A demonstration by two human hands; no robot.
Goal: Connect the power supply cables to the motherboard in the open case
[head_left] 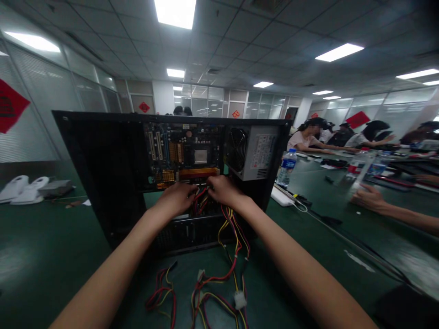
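A black computer case (103, 123) stands with its side off on the green table. Inside it sit a motherboard (188, 137) with a bare silver processor (200, 156) and, at the upper right, a power supply (260, 153) with a fan. Just below the memory slots, both hands reach into the case. My left hand (176, 198) is closed at a bundle of red and black cables (200, 201). Against the same bundle, from the right, my right hand (224, 189) has its fingers curled in. The fingertips are partly hidden among the wires.
Loose red, yellow and black power cables with white connectors (240, 300) trail over the table (123, 301) in front. To the right stand a water bottle (287, 168) and a white box (283, 196). Another person's hand (368, 198) is at the far right; white objects (29, 189) lie left.
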